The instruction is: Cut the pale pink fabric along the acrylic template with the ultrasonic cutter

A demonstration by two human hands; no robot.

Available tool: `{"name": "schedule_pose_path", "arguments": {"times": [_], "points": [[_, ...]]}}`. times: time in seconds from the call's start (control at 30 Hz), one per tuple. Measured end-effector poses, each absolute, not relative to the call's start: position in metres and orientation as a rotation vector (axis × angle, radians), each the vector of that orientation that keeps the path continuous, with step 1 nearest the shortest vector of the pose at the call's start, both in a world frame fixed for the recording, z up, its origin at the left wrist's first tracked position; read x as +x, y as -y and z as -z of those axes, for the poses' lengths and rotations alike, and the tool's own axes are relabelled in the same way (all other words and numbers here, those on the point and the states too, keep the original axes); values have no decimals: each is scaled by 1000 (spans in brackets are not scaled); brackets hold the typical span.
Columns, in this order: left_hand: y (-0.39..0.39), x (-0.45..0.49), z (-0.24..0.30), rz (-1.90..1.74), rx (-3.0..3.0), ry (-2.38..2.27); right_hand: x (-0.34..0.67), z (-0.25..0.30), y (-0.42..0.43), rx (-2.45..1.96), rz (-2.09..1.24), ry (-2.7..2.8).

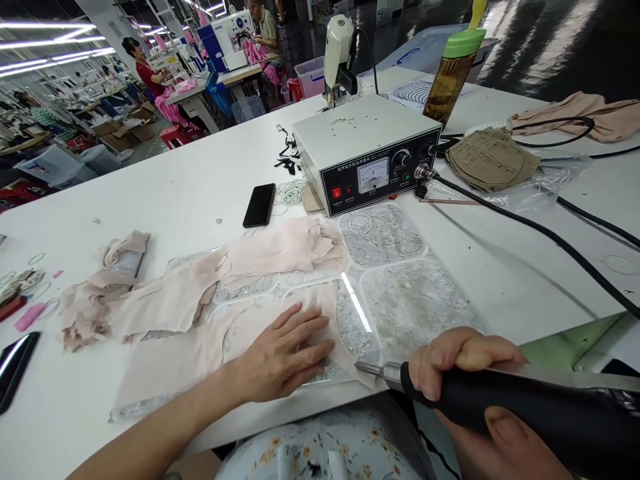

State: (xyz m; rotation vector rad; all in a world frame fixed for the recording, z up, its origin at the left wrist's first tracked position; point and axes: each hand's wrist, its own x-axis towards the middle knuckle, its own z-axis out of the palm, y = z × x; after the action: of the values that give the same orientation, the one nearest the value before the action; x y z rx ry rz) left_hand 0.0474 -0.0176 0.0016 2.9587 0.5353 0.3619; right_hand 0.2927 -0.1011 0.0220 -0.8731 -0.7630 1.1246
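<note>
My left hand (pixel 287 350) lies flat with its fingers spread, pressing a piece of thin beige fabric (pixel 325 300) onto a clear template (pixel 400 303) with rounded outlines. In my right hand (pixel 465 363) is a black ultrasonic handpiece (pixel 545 410) with a metal tip, gripped by wrapped fingers. That tip touches or nearly touches the fabric's edge near the table's front; I cannot tell which. More beige fabric pieces (pixel 280 250) lie on the template's far side, and others (pixel 165 300) spread to the left.
Behind the template stands an ultrasonic generator box (pixel 370 147), its black cable (pixel 540 230) curving right. A phone (pixel 259 205) lies left of it. A green-lidded bottle (pixel 453 80) and brown card patterns (pixel 493 160) sit at the right. Sewing workers are in the background.
</note>
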Motion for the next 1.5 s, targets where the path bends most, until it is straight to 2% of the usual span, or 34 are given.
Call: {"name": "schedule_pose_path", "arguments": {"times": [0.97, 1.5], "points": [[19, 49, 1, -182, 2883, -485, 293, -23, 107, -850, -1053, 845], [17, 49, 1, -204, 2861, -486, 294, -24, 110, -887, -1082, 863]]}}
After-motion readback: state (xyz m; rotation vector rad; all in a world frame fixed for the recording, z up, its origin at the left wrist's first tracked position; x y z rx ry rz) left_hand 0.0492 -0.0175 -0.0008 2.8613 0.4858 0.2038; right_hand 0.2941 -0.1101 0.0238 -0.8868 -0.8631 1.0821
